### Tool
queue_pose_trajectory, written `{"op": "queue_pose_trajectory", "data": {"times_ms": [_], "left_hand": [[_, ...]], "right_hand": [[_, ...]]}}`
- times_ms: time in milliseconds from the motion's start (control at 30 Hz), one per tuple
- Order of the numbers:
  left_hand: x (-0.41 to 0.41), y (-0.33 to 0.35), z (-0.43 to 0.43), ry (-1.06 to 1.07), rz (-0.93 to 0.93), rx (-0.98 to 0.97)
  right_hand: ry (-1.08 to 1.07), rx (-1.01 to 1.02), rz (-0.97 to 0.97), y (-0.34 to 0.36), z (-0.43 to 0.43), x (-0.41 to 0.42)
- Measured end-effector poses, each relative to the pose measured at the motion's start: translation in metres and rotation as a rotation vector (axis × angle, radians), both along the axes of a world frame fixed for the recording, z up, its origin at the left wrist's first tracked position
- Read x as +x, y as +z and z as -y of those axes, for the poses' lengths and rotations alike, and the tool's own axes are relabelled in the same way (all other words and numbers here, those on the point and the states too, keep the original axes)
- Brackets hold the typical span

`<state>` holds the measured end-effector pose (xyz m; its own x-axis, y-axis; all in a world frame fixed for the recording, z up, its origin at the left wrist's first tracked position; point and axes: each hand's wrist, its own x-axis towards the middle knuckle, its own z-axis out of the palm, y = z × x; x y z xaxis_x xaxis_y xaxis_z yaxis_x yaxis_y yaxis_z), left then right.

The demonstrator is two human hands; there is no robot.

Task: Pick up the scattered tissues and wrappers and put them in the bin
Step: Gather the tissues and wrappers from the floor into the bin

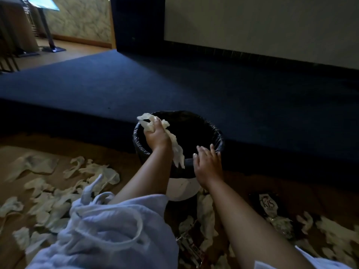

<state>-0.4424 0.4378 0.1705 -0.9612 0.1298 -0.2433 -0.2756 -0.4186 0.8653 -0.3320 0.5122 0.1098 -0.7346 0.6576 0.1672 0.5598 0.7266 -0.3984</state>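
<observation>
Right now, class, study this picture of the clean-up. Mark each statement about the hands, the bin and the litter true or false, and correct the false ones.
1. The left hand grips a wad of tissues above the bin. True.
2. The right hand holds a wrapper. False: it holds nothing; its fingers rest on the bin's rim.
3. The bin has a black liner. True.
4. No tissues are left on the floor. False: scattered tissues lie on both sides of the person.
5. The dark wrapper lies inside the bin. False: it lies on the floor, right of the bin.
</observation>
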Motion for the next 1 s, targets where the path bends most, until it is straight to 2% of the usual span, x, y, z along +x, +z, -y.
{"op": "queue_pose_trajectory", "data": {"times_ms": [100,233,333,500,600,667,733,800,900,1000], "left_hand": [[-0.014,-0.008,-0.007,-0.023,-0.132,-0.145],[-0.027,-0.023,-0.01,-0.24,-0.105,-0.499],[-0.028,-0.016,-0.006,-0.238,-0.176,-0.593],[-0.004,-0.002,0.016,-0.236,-0.328,-0.472],[0.026,0.0,0.044,-0.257,-0.441,-0.336],[0.047,-0.013,0.063,-0.323,-0.488,-0.279],[0.067,-0.043,0.083,-0.432,-0.54,-0.29],[0.086,-0.08,0.102,-0.566,-0.512,-0.326],[0.103,-0.134,0.134,-0.688,-0.346,-0.491],[0.106,-0.184,0.172,-0.731,-0.314,-0.724]], "right_hand": [[0.008,-0.011,0.008,0.0,0.001,0.001],[0.017,-0.017,0.006,0.0,0.001,0.003],[0.011,-0.032,-0.004,0.0,0.003,0.003],[0.06,-0.168,-0.043,0.008,-0.001,0.004],[0.069,-0.347,-0.392,0.011,0.011,0.023],[0.0,-0.305,-0.599,0.005,0.029,0.045],[-0.082,-0.247,-0.691,-0.013,0.048,0.069],[-0.136,-0.301,-0.634,-0.048,0.061,0.09],[-0.181,-0.396,-0.311,-0.122,0.086,0.119],[-0.055,-0.417,0.025,-0.176,0.124,0.147]]}}
